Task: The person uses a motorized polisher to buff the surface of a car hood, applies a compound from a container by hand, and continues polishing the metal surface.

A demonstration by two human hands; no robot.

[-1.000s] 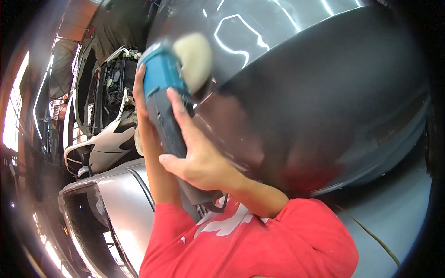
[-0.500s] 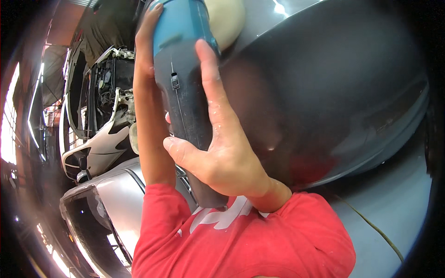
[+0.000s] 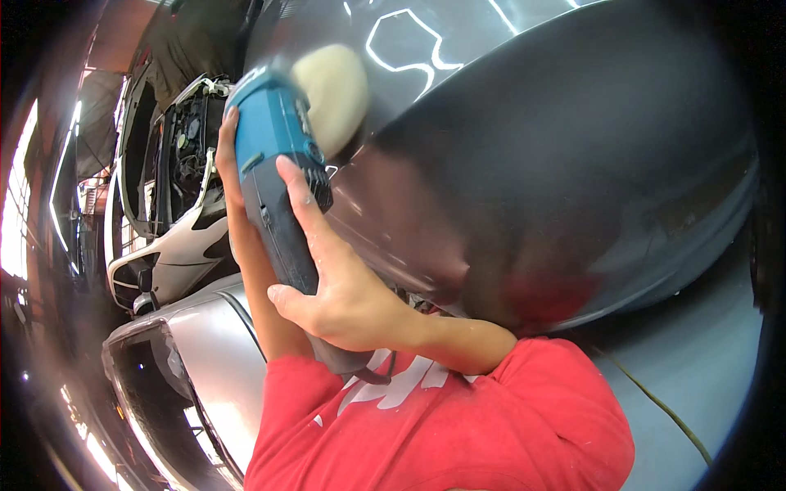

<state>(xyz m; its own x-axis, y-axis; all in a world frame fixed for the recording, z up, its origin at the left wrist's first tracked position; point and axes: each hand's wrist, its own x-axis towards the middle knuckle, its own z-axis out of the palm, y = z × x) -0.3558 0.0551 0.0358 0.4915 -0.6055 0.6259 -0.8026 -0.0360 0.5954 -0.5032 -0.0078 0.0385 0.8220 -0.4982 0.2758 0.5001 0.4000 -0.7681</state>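
Observation:
A teal and black power polisher (image 3: 274, 131) slants up and to the left in front of me. My right hand (image 3: 332, 286) grips its black body, with the index finger lying along the side and the thumb laid over the top; the other fingers are hidden. At the far end, my left hand (image 3: 228, 151) holds the left side of the teal head, mostly hidden behind it. A round cream pad (image 3: 334, 98) on the head faces the glossy dark car panel (image 3: 557, 155). Whether the pad touches the panel I cannot tell.
Left of me stands a silver car (image 3: 205, 352). Beyond it is a white car (image 3: 168, 266) with its engine bay exposed. A cable (image 3: 655, 401) runs over the grey floor (image 3: 704, 368) at the lower right. Lights reflect in the upper panel.
The polisher, with both hands on it, has come down and to the left, nearer to me. More of the pad and the panel's bright reflections now show.

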